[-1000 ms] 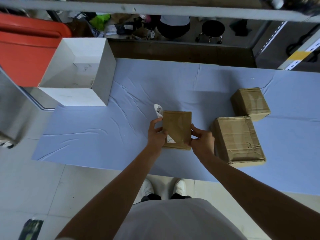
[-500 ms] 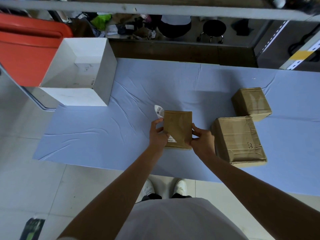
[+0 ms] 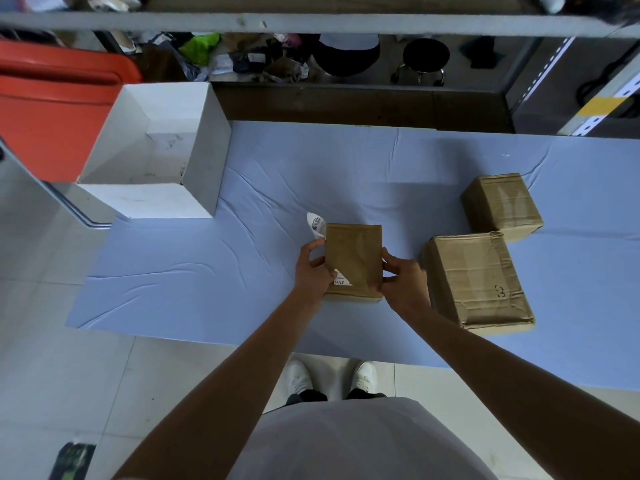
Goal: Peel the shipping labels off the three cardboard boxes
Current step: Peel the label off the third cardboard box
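Label (image 3: pixel 317 225) curls off box (image 3: pixel 354 258), seemingly in left hand (image 3: pixel 312 271).

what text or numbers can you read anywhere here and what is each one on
"27/42", as best it reads: on the stuck corner of the shipping label on the held box.
"3": handwritten on the big box.
Barcode and fine print on the label's peeled end: too small to read.
Nothing legible on the far box.

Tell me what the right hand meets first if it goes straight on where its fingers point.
The small cardboard box: the right hand grips its right edge, fingers pointing left and away across it. Beyond lies the left hand, pinching the label.
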The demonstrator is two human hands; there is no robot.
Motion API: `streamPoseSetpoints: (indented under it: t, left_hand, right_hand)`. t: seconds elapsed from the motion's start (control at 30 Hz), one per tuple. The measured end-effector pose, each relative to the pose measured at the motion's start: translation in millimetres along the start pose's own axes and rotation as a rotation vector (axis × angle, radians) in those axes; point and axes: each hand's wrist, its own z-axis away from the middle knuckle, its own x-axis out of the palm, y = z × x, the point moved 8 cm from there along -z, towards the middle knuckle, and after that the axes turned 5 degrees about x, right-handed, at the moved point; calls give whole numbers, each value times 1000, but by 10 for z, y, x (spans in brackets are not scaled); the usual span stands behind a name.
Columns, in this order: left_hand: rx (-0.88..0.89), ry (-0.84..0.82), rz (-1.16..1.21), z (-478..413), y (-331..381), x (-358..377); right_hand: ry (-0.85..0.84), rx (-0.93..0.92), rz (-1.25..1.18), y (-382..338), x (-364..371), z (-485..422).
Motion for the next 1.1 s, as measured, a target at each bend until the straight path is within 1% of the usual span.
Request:
streamPoseSetpoints:
  t: [0.2,0.33,0.53,0.67,0.8,0.9,0.97,1.0,1.1]
  left_hand:
    - [24,-49,-29,-29,37,26]
    - [0,-4,-26,-84,8,20]
    - [34,33,-89,-132,-29,8]
    - [17,-18,-39,-142,-27,19]
    - [15,-36,-49,-143,-4,3]
    - [17,-79,-31,-149,23,1]
    - [74,-94,-60,-145,78,-27]
    - [131,-86,-116,-140,113,-54]
    - [357,-10,-446,-84,230,-141]
  right_hand:
    - [-35,14,21,16,1,-35]
    - [-19,23,21,25,-9,-56]
    - [-8,32,30,43,-8,-71]
    - [2,28,33,32,-4,-82]
    - [-5,25,40,27,-3,-88]
    - [-22,35,34,37,1,-86]
    - [-24,31,33,35,3,-91]
    - [-28,31,32,34,7,-90]
    - [-64,19,44,15,45,-96]
